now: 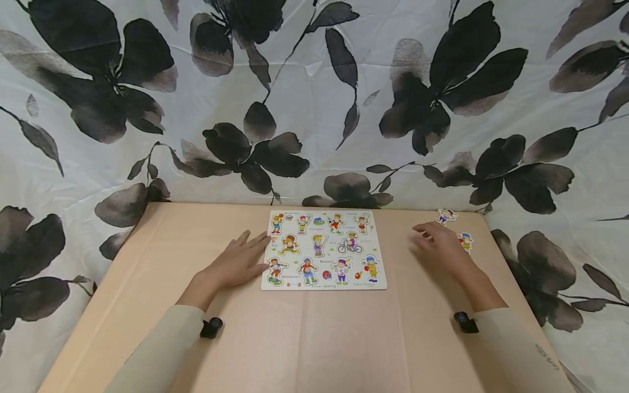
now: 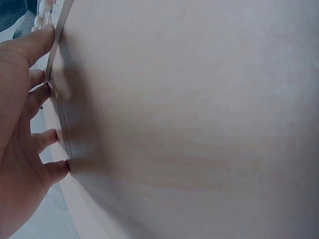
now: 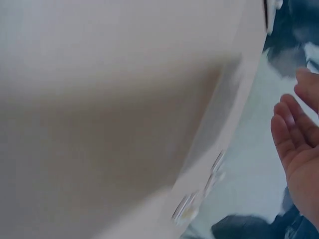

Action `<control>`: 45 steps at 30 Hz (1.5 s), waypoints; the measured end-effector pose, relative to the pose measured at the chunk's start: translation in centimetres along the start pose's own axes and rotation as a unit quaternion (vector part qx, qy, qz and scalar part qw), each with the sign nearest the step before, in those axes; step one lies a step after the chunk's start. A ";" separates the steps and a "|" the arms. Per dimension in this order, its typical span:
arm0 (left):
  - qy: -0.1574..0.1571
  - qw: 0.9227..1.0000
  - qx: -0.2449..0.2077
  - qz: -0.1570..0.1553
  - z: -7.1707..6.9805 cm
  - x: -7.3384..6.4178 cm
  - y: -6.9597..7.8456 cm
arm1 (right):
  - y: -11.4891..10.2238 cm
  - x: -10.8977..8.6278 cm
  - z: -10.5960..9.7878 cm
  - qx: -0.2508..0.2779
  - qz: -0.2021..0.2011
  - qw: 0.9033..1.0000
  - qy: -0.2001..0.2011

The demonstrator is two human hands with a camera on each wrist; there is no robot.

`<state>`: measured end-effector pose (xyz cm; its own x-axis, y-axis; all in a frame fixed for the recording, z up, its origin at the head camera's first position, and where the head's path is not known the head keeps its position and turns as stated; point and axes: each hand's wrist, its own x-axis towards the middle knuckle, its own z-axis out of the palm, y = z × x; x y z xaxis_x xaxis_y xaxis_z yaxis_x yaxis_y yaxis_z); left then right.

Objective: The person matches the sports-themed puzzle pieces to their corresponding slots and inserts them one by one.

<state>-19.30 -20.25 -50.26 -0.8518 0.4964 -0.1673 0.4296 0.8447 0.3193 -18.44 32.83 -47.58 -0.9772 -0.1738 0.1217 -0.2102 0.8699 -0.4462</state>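
Note:
A flat wooden peg-style puzzle board (image 1: pixel 381 284) with printed cartoon children playing sports lies near the table's far edge. My left hand (image 1: pixel 236 264) rests beside it, fingers stretched and spread, fingertips at the board's left edge; in the left wrist view, the thumb (image 2: pixel 39 44) is right at that edge. To the right of the board, my right hand (image 1: pixel 446 250) hovers above the table, fingers loosely bent and holding nothing. Two loose puzzle pieces lie near it: one figure (image 1: pixel 446 216) beyond the fingers, another (image 1: pixel 465 241) just right of the hand.
The tan tabletop (image 1: pixel 351 344) has faint fold lines and ends at a far edge close behind the board. A white cloth with dark flowers (image 1: pixel 245 153) hangs behind and at both sides. Small black devices (image 1: pixel 211 328) sit at both wrists.

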 end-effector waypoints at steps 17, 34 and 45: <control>0.003 1.000 -0.001 -0.006 0.1 -0.2 0.0 | 7.1 3.6 -2.0 -0.015 0.109 0.994 0.026; 0.013 1.000 0.000 -0.011 0.4 0.2 0.1 | 9.5 6.2 -1.2 -0.059 0.121 0.991 0.013; 0.011 1.000 -0.002 -0.013 0.3 0.1 0.4 | 9.9 6.3 -0.4 -0.061 0.134 0.989 0.035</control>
<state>-19.19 -19.83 -50.40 -0.8691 0.4695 -0.1556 0.4056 0.8566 0.3191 -26.67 40.54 -50.84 -0.9922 0.0989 0.0758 0.0651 0.9302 -0.3613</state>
